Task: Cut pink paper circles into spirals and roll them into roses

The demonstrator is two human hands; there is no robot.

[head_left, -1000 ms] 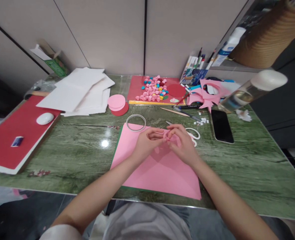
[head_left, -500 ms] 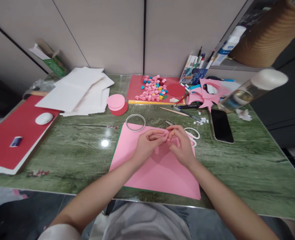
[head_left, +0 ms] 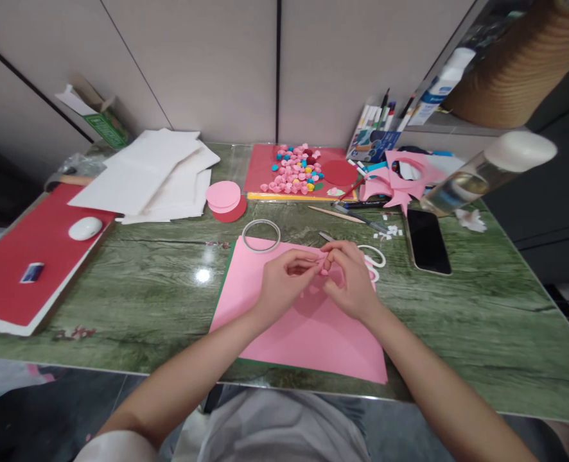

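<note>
My left hand [head_left: 284, 279] and my right hand [head_left: 349, 277] meet fingertip to fingertip above a pink paper sheet [head_left: 308, 327] lying on the green table [head_left: 144, 282]. Both pinch a small pink paper piece [head_left: 323, 264] between thumbs and fingers. White-handled scissors [head_left: 374, 256] lie just right of my right hand. A clear tape ring [head_left: 262, 235] rests on the sheet's far left corner.
A red tray [head_left: 332, 172] with several small coloured paper pieces sits at the back. Pink discs [head_left: 223, 194], white sheets [head_left: 154, 176], a red board [head_left: 24, 256] with a white mouse [head_left: 86, 228], a black phone [head_left: 426, 240], markers [head_left: 374, 125], pink offcuts [head_left: 400, 176] and a bottle [head_left: 481, 173] surround the workspace.
The hands stay together over the pink sheet; the fingers shifted slightly as they work the small pink piece. Nothing else moved.
</note>
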